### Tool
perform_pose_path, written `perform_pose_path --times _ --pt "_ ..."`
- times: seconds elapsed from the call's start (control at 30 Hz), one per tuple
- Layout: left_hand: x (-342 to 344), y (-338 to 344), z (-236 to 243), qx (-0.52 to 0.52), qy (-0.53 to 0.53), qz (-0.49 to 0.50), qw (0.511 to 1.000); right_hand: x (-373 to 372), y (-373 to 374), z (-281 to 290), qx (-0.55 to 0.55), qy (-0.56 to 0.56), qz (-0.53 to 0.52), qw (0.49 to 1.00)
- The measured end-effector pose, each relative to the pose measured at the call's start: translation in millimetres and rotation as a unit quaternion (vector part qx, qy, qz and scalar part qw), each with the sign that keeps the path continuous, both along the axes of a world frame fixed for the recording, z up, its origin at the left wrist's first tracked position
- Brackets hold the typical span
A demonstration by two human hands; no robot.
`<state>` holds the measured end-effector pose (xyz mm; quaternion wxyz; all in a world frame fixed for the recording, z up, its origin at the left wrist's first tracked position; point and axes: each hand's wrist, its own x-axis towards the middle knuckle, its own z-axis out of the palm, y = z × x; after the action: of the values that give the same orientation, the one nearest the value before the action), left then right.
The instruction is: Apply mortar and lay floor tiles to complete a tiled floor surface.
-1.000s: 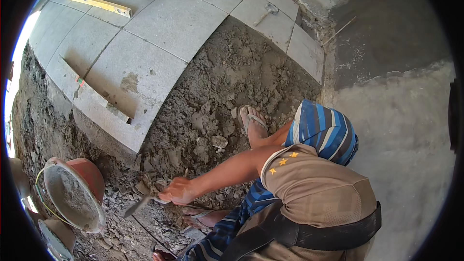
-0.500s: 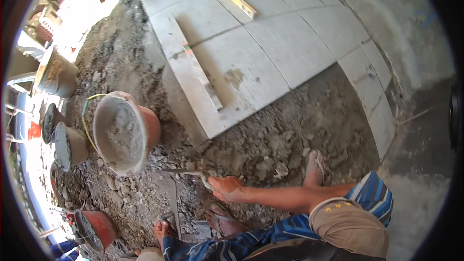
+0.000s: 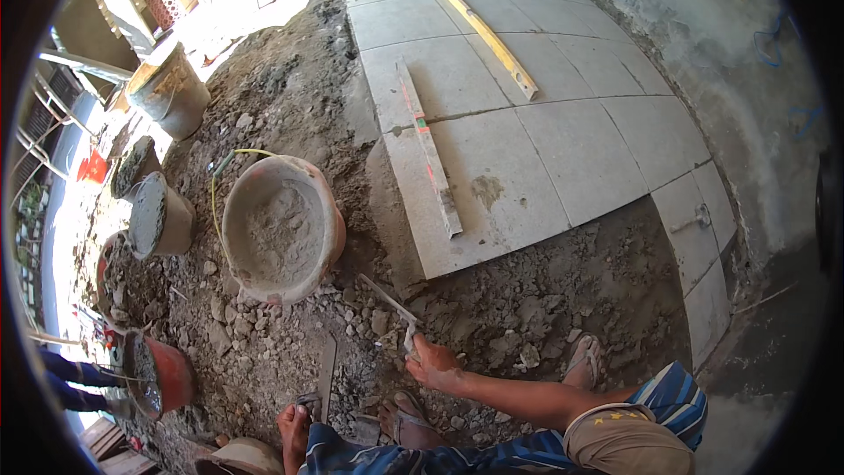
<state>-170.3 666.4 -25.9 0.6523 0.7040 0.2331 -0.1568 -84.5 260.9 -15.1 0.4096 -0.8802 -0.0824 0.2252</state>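
Observation:
In my right hand, closed round its handle, is a trowel. Its thin blade, seen nearly edge-on, points up and left over the rubble toward a round mortar tub with a yellow handle. My left hand is closed at the lower edge on the dark grip of a flat trowel, whose narrow metal blade stands beside the stones. Beyond my right hand lies a bed of rough mortar, bordered by grey floor tiles.
A slim level and a yellow spirit level rest on the tiles. Buckets and a red mortar bucket stand at left. My sandalled feet are on the rubble. Another person's dark-blue-clad legs show at the left edge.
The view has shifted, so tiles and tub sit farther right and lower. The right-hand trowel's blade has swung from nearly level to slanting upward. Both hands keep their hold.

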Motion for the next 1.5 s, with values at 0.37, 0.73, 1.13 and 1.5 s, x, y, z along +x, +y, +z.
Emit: perform_pose_path --times 0.37,0.73,1.13,1.5 --pt "-3 2 19 0.017 0.031 0.019 0.999 -5 22 -1 -0.039 0.013 0.118 0.992" --pt "-7 -33 -5 0.297 -0.014 0.221 0.929 -5 47 -33 -0.031 0.13 -0.018 0.991" --pt "26 -23 72 0.392 -0.177 0.247 0.868 -1 44 -30 0.022 0.129 0.032 0.991" --pt "61 -5 28 0.311 -0.069 0.287 0.903 9 49 -21 0.083 0.229 0.03 0.969"
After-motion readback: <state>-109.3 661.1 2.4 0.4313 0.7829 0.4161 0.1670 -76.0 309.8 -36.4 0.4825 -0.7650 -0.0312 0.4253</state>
